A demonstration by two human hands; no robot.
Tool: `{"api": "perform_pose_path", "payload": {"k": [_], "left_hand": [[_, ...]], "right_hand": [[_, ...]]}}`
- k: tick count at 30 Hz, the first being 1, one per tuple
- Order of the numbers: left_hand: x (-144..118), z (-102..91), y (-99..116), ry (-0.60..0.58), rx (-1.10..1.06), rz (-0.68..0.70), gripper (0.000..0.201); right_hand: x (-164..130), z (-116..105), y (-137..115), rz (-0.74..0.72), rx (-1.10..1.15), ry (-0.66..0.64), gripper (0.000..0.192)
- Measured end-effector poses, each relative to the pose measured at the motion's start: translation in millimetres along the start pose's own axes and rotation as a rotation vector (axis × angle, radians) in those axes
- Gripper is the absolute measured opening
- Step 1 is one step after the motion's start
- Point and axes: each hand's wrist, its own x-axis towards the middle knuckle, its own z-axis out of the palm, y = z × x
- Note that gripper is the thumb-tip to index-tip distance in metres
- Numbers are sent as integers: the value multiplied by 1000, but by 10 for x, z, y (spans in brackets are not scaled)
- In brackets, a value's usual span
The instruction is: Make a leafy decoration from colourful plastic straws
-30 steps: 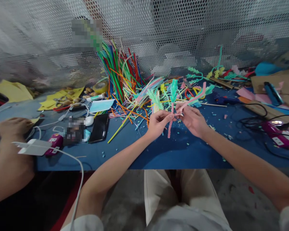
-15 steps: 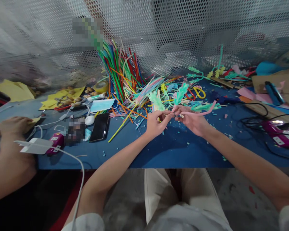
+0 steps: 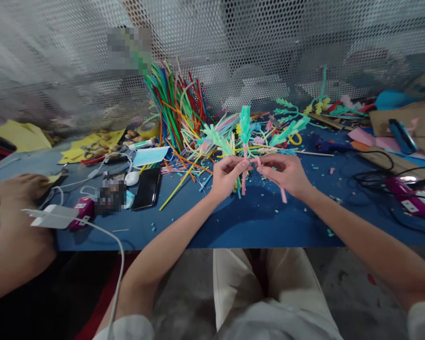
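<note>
A sprig (image 3: 245, 130) of 3 green fronds is pinched at its stem by the left hand (image 3: 226, 177), while a pink stem (image 3: 282, 193) is gripped by the right hand (image 3: 285, 174) above the blue worktop (image 3: 262, 222).

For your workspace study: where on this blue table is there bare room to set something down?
Bare table lies along the near edge, below the left hand and right hand. Crowded: the stick pile behind, the phone to the left, and cables to the right.

Bare blue tabletop (image 3: 262, 222) near the edge; straw heap (image 3: 184, 118) and cables (image 3: 382, 177) behind, flanking.
</note>
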Motion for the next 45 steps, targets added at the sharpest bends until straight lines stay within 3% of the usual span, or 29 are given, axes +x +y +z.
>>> {"api": "perform_pose_path", "payload": {"k": [4, 10, 14, 18, 24, 28, 33, 39, 41, 45], "left_hand": [[32, -49, -36, -108, -103, -131, 38], [52, -87, -108, -165, -101, -232, 46], [45, -64, -70, -145, -44, -211, 49], [30, -42, -28, -136, -29, -189, 48], [38, -53, -59, -158, -62, -203, 43], [43, -50, -106, -214, -122, -305, 44], [34, -19, -128, -306, -214, -408, 46], [5, 1, -77, -376, -239, -438, 49], [4, -9, -73, -375, -218, -409, 50], [21, -39, -97, -291, -96, -274, 48]], "right_hand": [[-2, -69, 85, -250, -358, 161, 13], [-19, -78, 105, -272, -508, 240, 11], [-25, -56, 27, -217, -420, 143, 15], [6, -86, 51, -157, -165, -35, 23], [43, -43, 147, -127, 85, -8, 24], [21, -11, 109, -81, 87, -37, 34], [3, -32, 69, -144, 50, -52, 31], [16, -36, 17, -202, 132, -169, 25], [11, -13, 24, -162, 160, -108, 27], [-6, 37, 124, -32, 189, 178, 39]]}}
